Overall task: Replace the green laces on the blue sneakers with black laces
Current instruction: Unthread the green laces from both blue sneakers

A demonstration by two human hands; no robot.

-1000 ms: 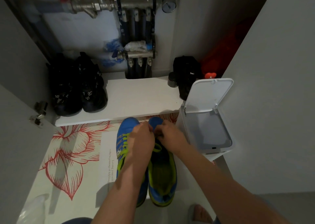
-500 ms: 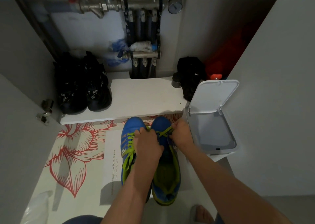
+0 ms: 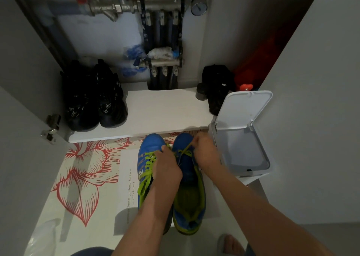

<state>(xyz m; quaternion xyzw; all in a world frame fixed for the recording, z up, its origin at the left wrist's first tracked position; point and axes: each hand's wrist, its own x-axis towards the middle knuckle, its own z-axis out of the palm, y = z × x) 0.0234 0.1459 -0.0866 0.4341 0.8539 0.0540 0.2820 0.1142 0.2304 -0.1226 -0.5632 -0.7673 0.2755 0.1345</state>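
Note:
Two blue sneakers stand side by side, toes away from me, on a floral mat. The left sneaker (image 3: 145, 154) is still threaded with its green lace (image 3: 147, 170). The right sneaker (image 3: 190, 195) lies open, with green lace (image 3: 184, 151) only across its front eyelets. My left hand (image 3: 168, 167) rests over the gap between the shoes, fingers curled at the right shoe's lace. My right hand (image 3: 204, 150) pinches that green lace near the toe and holds it taut. No black laces are in view.
A white bin (image 3: 243, 150) with its lid up stands right beside the right sneaker. A white shelf (image 3: 165, 115) behind carries black shoes (image 3: 93, 99), a dark bag (image 3: 218, 86) and pipework. A clear plastic bag (image 3: 42, 236) lies at bottom left. A foot in a slipper (image 3: 230, 245) shows below.
My right hand has drawn the green lace out toward the right shoe's toe, away from my left hand. More of the right shoe's front is uncovered. The camera view has shifted slightly.

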